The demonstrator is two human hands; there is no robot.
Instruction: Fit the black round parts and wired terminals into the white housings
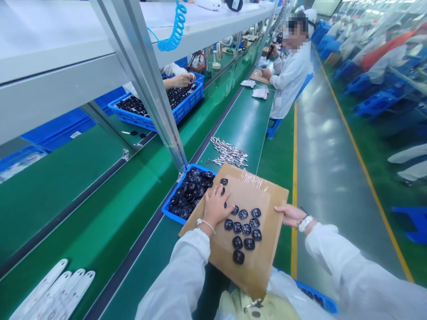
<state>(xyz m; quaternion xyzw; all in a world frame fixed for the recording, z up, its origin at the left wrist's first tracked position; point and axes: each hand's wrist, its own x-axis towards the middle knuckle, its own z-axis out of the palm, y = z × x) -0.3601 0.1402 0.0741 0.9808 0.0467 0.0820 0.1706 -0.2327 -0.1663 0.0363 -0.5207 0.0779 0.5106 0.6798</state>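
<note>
Left hand (215, 206): fingers (216, 192) spread on cardboard sheet (248, 195), black shells (243, 214) just beside them; right hand (290, 215): fingers (282, 210) together, clasping its edge (watch (305, 223) on wrist).

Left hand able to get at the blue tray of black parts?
Probably yes. The left hand rests on the cardboard sheet right beside the blue tray. The tray's top is open, and only the sheet's edge lies over its side, so little seems in the way.

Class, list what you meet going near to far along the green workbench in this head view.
Brown cardboard sheet → blue plastic crate → loose silver metal parts → folded white packets → seated person in white coat
</note>
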